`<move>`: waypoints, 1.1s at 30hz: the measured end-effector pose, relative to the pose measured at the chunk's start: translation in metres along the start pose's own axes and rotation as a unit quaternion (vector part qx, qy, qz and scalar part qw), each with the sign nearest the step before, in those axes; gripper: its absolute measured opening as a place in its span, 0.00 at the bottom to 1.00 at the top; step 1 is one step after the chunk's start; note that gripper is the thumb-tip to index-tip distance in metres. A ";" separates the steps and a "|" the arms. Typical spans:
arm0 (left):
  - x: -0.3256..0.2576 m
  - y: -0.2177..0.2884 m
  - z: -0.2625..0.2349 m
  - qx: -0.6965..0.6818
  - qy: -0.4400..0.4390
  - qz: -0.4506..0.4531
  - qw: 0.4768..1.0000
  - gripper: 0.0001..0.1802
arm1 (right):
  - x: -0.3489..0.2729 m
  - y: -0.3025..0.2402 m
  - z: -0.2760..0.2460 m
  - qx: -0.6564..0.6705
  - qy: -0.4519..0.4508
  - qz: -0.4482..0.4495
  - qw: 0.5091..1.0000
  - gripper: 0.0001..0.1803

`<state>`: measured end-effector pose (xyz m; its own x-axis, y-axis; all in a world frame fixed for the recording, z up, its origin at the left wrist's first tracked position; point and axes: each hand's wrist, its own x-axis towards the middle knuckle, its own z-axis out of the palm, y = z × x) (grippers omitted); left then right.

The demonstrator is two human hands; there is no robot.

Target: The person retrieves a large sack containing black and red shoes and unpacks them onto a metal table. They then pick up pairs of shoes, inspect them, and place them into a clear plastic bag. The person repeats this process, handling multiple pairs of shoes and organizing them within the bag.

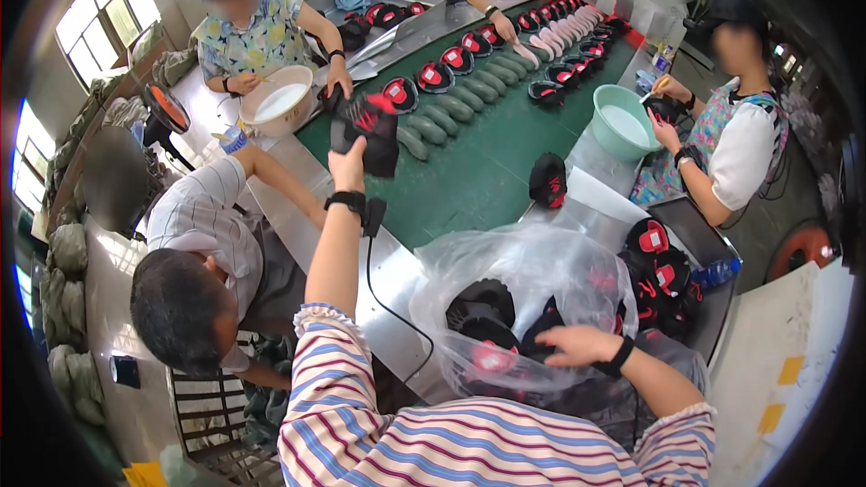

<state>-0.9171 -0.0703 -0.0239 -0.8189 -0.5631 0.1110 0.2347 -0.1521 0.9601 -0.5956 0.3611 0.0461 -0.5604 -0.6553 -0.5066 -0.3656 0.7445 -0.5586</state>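
Note:
My left hand (347, 164) is stretched forward and grips a black and red shoe upper (368, 131), holding it above the near part of the green conveyor belt (478, 176). My right hand (582, 344) rests inside a clear plastic bag (519, 275) full of black and red shoe uppers (492, 334), fingers curled on one of them. Both wrists wear black bands, and a black cable hangs from the left one.
Rows of shoe uppers (437, 77) and grey-green soles (451, 108) lie along the belt. A person on the left leans in; others work with a white bowl (278, 99) and a teal bowl (621, 119). A tray (699, 234) of uppers sits at right.

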 end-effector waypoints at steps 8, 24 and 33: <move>-0.027 -0.011 0.018 0.396 -0.044 -0.043 0.916 0.36 | -0.041 -0.024 0.002 -0.012 0.024 0.036 0.999 0.27; -0.326 0.019 0.021 0.390 -0.722 0.229 0.523 0.53 | -0.055 -0.033 0.037 -0.170 0.061 -0.016 0.983 0.19; -0.325 0.000 -0.008 0.331 -0.724 0.016 0.605 0.61 | -0.059 -0.013 0.055 -0.031 0.011 0.050 0.998 0.24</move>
<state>-0.6472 0.1059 -0.0623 -0.5332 0.8171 -0.2192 0.3933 0.4688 0.7909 -0.5170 0.3826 0.0471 -0.6123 -0.5750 -0.5427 -0.3520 0.8129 -0.4641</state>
